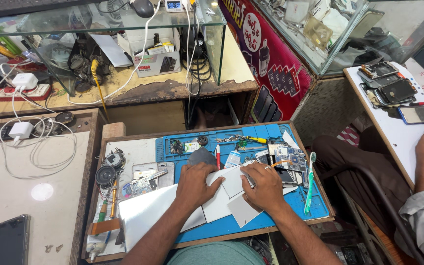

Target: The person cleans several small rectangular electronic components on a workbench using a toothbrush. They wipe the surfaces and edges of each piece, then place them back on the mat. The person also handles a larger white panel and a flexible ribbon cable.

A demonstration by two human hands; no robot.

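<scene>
Centre frame, left hand [196, 184] and right hand [266, 186] press flat, fingers spread, on white sheets [222, 194] — toothbrush [309, 184] right, screwdriver [251, 139] above, circuit board [290, 158] beside.

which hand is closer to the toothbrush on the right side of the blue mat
Right. The right hand rests on the white sheets a short way left of the toothbrush; the left hand lies farther left, beyond the right one.

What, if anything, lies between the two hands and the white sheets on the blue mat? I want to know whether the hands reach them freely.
Nothing visible does. The left hand and the right hand both rest directly on the white sheets on the blue mat. The toothbrush and circuit board lie off to the right.
</scene>
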